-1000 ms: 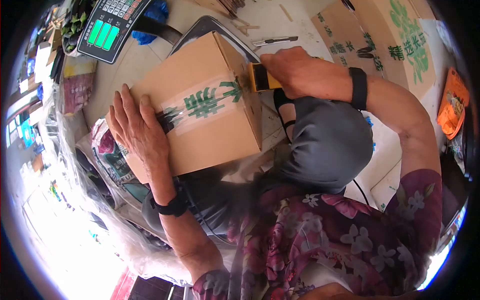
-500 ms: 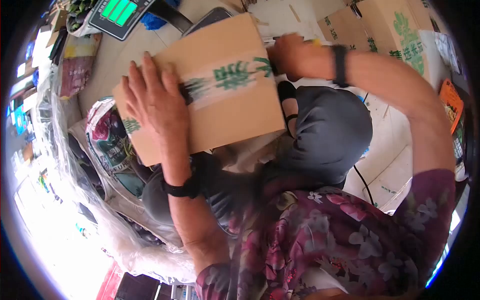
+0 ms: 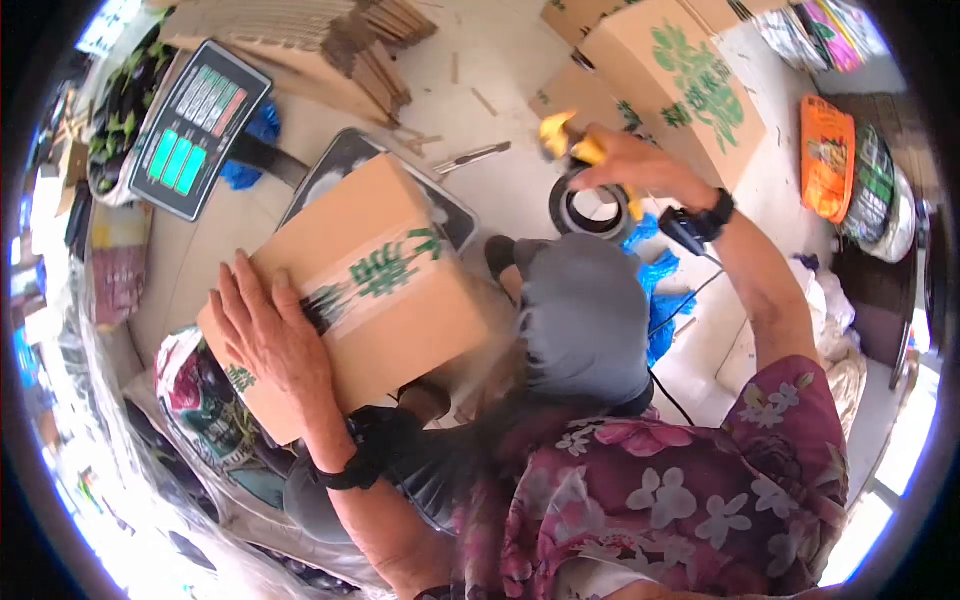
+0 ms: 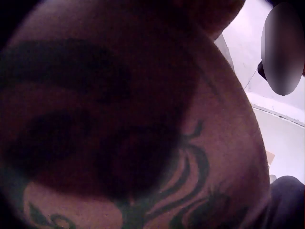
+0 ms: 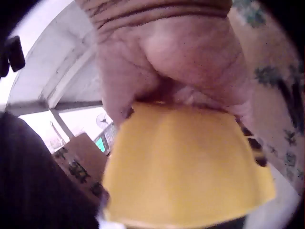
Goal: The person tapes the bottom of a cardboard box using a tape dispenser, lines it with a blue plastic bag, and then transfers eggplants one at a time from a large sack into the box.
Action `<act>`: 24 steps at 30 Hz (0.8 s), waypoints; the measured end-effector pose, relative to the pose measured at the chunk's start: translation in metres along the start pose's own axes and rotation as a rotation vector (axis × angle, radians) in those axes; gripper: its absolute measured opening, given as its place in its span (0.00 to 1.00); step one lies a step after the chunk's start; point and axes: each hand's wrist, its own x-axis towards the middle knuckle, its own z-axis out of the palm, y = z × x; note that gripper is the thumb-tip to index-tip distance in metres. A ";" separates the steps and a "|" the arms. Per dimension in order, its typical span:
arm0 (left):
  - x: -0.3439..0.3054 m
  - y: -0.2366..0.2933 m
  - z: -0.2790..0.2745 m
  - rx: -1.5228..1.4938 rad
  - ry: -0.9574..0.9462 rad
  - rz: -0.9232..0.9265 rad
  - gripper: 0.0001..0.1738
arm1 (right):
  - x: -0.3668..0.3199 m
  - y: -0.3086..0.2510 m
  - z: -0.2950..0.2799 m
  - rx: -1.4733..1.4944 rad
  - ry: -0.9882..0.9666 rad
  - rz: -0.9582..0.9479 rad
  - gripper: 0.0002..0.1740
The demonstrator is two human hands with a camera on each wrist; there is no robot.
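Note:
A closed cardboard box [image 3: 420, 310] with green print and clear tape along its top sits tilted between the scale and the person's lap. The left hand [image 3: 275, 335] lies on its left part with fingers extended; in the left wrist view the printed cardboard [image 4: 224, 143] fills most of the picture. Away from the box, at the right, the right hand [image 3: 645, 165] grips a yellow tape dispenser [image 3: 585, 150]. Its yellow body [image 5: 186, 167] shows large under the right hand [image 5: 181, 57] in the right wrist view. A dark tape roll [image 3: 590, 212] hangs below that hand.
A scale platform [image 3: 455, 215] lies behind the box, its lit display [image 3: 180, 160] at the left. Flattened cardboard [image 3: 290, 40] stands at the back, a cutter [image 3: 475, 157] on the floor. Another box [image 3: 690, 80] and an orange bag [image 3: 828, 160] are at the right.
The right hand has left the box's right end with the dispenser and moved out to the right. The left hand stays on the box. The head view has shifted, showing more floor and cardboard.

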 end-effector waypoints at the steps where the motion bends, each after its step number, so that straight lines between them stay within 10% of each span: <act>1: -0.001 -0.003 0.002 0.003 0.003 0.011 0.28 | -0.015 0.023 -0.009 0.124 0.027 -0.011 0.47; 9: -0.001 -0.004 0.004 0.024 0.035 0.063 0.27 | -0.062 0.101 0.012 0.413 0.102 -0.091 0.43; 24: 0.003 -0.009 0.002 -0.044 0.021 0.156 0.28 | 0.093 0.209 0.193 0.397 -0.124 0.106 0.39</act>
